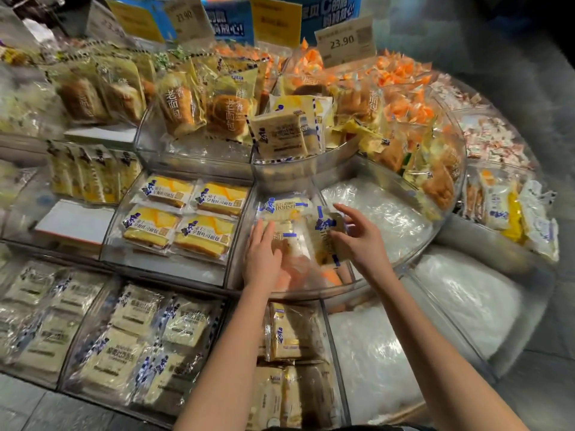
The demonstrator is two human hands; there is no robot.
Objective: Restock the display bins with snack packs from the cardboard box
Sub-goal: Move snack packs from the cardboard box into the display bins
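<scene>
The person is part-way through filling the clear middle bin (311, 292) of a tiered display; the left hand (263, 255) lies flat on a snack pack (287, 241) in the bin, its fingers (264, 231) straight and close together, pressing the pack down; the right hand (361, 241) holds a second pack (323, 241), tilted on its edge just beside the first, with thumb and curled fingers on its right side and the forefinger lifted clear. A third pack (283, 206) lies behind them, so the bin holds only a few and looks far from full.

The cardboard box is not in view, so how much stock is left cannot be told. The neighbouring bin on the left already holds four yellow toast packs (186, 219) laid in neat rows; the bin to the right shows only crumpled plastic filler (382, 222), and the lower bin (373, 353) below it likewise; both seem to need stock. By this showing the job is perhaps half done; the next step is probably to lay the tilted pack flat.
</scene>
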